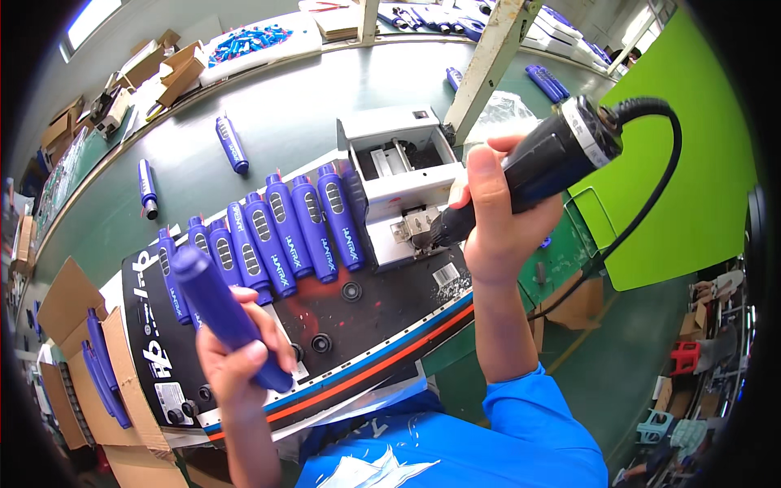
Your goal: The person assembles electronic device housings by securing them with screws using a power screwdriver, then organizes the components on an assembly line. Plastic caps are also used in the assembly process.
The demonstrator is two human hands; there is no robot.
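A purple cylindrical handle (213, 285) is gripped in my left hand (236, 362), tilted with its far end up and leftward. My right hand (508, 224) is wrapped round a black electric screwdriver (557, 150), whose cable loops down at the right. The screwdriver's nose points at the front of a white screw feeder (407, 179); whether its bit touches the feeder cannot be seen. Left of the feeder, several purple handles (285, 224) with button panels lie in a row on a black printed mat (382, 317). Small black rings (351, 291) rest on the mat nearer to me.
A cardboard box (134, 386) with purple handles stands at the left. Beyond the mat runs a green conveyor belt (301, 93) carrying scattered handles (232, 145). A metal post (494, 73) rises behind the feeder. The bright green panel (683, 163) stands at the right, behind the screwdriver's cable.
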